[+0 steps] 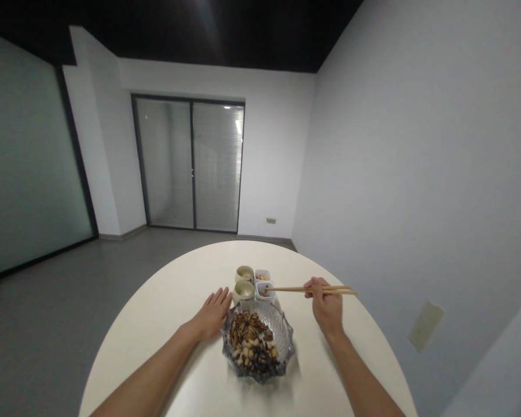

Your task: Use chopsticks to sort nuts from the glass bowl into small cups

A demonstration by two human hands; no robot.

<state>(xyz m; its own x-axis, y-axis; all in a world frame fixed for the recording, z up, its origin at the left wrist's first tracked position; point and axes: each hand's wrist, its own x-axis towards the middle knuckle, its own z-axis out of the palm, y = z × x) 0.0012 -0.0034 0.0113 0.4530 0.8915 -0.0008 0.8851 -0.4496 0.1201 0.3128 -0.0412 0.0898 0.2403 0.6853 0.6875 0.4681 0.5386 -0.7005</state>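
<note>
At the round white table [125, 347], the person's right hand [327, 304] clenched wooden chopsticks [334, 289], two o'clock from a cut-glass bowl [283, 333] of seeds and nuts [248, 341]. The left hand [212, 314] lay released, fingers spread, just beside the bowl at ten o'clock. Two cream cups [244, 291] and small white tubs [264, 291] stood at twelve.

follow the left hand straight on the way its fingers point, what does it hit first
Probably the nearer cream cup, just past the fingertips of the left hand; the farther cream cup sits right behind it, so depth leaves some doubt.
</note>
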